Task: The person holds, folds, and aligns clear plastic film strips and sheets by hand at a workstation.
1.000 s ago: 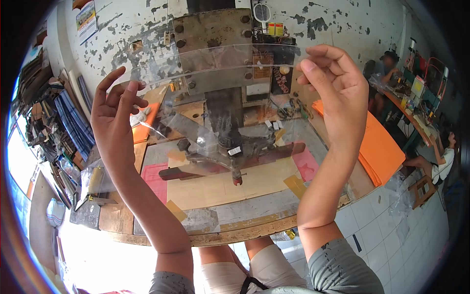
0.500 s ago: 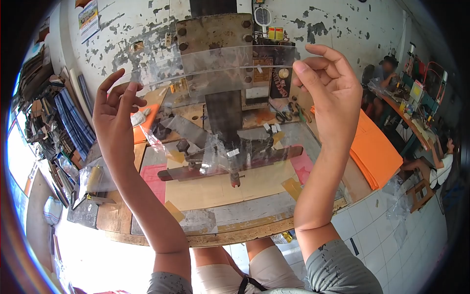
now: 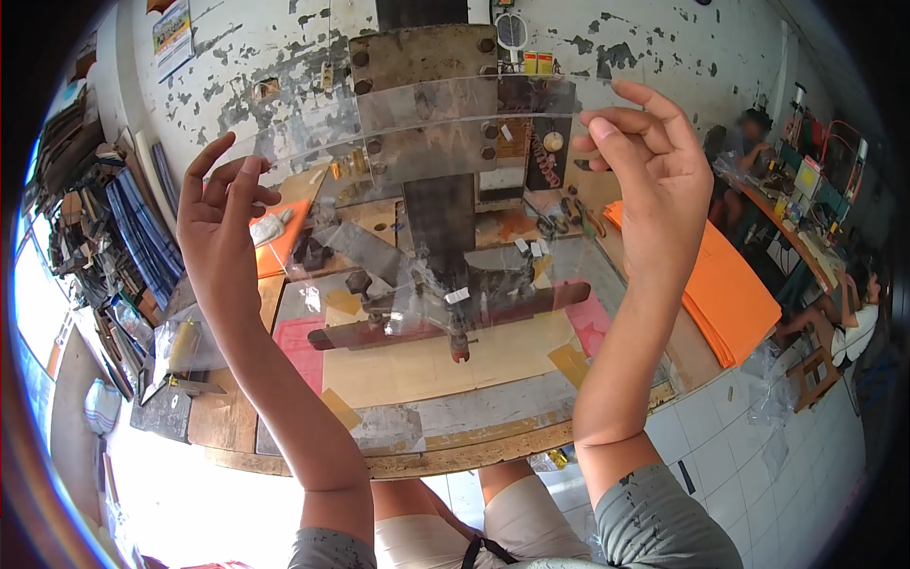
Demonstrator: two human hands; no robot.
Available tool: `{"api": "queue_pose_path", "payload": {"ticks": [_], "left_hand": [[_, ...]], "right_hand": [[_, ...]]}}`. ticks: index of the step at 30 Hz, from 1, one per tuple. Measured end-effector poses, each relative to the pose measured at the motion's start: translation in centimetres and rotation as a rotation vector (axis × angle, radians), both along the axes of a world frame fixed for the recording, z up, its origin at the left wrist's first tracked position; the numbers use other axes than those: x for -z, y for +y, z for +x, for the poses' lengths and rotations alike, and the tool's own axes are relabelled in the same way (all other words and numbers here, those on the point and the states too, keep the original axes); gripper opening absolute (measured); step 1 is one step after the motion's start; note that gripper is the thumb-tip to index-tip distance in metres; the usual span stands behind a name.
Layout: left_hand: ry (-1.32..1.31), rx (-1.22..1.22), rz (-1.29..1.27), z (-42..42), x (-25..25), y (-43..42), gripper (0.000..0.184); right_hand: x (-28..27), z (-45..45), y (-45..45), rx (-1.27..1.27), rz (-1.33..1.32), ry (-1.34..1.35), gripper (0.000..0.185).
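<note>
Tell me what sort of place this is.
Probably a small workshop: a heavy bolted metal machine stands at a worn wooden-edged workbench, a stack of orange sheets lies to the right, and assorted materials are heaped at the left.

Dark-flecked grey short sleeves (image 3: 659, 517), pale beige shorts (image 3: 531, 512), black cord (image 3: 472, 550) in front

White wall (image 3: 275, 43) with flaking paint, calendar (image 3: 173, 40) at upper left, bright window (image 3: 38, 280) on the left, pale tiled floor (image 3: 725, 460), wooden stool (image 3: 811, 377) at right.
</note>
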State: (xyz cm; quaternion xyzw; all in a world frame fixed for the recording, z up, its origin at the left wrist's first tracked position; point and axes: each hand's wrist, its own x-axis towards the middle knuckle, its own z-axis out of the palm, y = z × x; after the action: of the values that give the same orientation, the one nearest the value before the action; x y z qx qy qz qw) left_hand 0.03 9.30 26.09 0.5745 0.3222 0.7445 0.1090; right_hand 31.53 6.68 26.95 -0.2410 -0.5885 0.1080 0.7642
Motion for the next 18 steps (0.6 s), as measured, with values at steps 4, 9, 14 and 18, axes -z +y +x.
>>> {"api": "queue_pose_path", "payload": {"ticks": [4, 9, 14, 18], "left_hand": [[0.001, 0.004, 0.008, -0.36, 0.24, 0.29, 0.041], [-0.015, 0.000, 0.012, -0.40, 0.23, 0.56, 0.041], [-0.018, 0.013, 0.027, -0.21, 0.26, 0.74, 0.041], [-0.026, 0.003, 0.006, 0.11, 0.24, 0.83, 0.040]], "right_hand": [[0.11, 0.20, 0.08, -0.007, 0.009, 0.004, 0.028], [0.07, 0.35, 0.35, -0.053, 0.019, 0.010, 0.027], [0.06, 0.30, 0.31, -0.042, 0.030, 0.007, 0.027], [0.17, 0.43, 0.63, -0.075, 0.071, -0.009, 0.029]]}}
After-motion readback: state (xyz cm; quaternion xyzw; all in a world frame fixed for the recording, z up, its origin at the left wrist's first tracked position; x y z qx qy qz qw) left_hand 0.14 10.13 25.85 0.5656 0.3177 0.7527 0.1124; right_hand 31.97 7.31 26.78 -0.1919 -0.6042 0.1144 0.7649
